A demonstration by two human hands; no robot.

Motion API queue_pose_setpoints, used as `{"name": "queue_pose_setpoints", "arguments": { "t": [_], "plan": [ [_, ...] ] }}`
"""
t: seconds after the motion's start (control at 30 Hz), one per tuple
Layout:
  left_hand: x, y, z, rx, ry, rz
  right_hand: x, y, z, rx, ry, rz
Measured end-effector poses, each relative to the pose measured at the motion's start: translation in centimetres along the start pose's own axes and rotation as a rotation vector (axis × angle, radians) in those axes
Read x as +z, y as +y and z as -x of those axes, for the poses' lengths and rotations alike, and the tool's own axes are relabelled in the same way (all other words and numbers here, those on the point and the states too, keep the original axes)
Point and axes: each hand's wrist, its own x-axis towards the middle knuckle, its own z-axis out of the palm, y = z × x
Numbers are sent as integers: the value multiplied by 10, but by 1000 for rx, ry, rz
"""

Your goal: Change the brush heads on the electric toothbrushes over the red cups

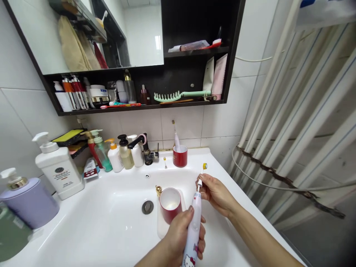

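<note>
My left hand (182,233) is wrapped round the white and pink body of an electric toothbrush (194,226), held upright over the sink. My right hand (215,193) pinches the thin neck of the brush just below its small head (204,166). A red cup (170,204) stands in the basin on a white dish, just left of my left hand. Beside it sits a small gold knob (158,190).
The white sink (111,207) has a drain (147,207) and a black tap (141,146). A second red cup (180,155) with a toothbrush stands at the back rim. Pump bottles (59,168) line the left side. A dark shelf (144,105) holds cosmetics and a green comb (180,95).
</note>
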Motion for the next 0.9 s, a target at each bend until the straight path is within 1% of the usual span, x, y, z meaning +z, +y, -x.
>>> {"name": "queue_pose_setpoints", "arguments": {
  "t": [0.1, 0.23, 0.37, 0.6, 0.7, 0.8, 0.9],
  "plan": [
    [-1, 2, -1, -13, 2, 10, -1, 1, 1, -14, -1, 12],
    [-3, 4, -1, -17, -30, -2, 0, 3, 2, -37, 53, -30],
    [-4, 4, -1, -25, -37, -32, 1, 6, 1, -25, 87, -48],
    [-4, 5, -1, -74, -17, -51, -1, 9, -3, -28, 104, 63],
    [-3, 5, 0, -89, -23, -41, 1, 10, -3, -44, 122, 74],
    [-2, 3, 0, -62, -18, -17, 3, 10, -1, -60, 133, 68],
    [-2, 1, -1, -51, -16, 11, 3, 9, 0, -60, 104, 94]
  ]
}}
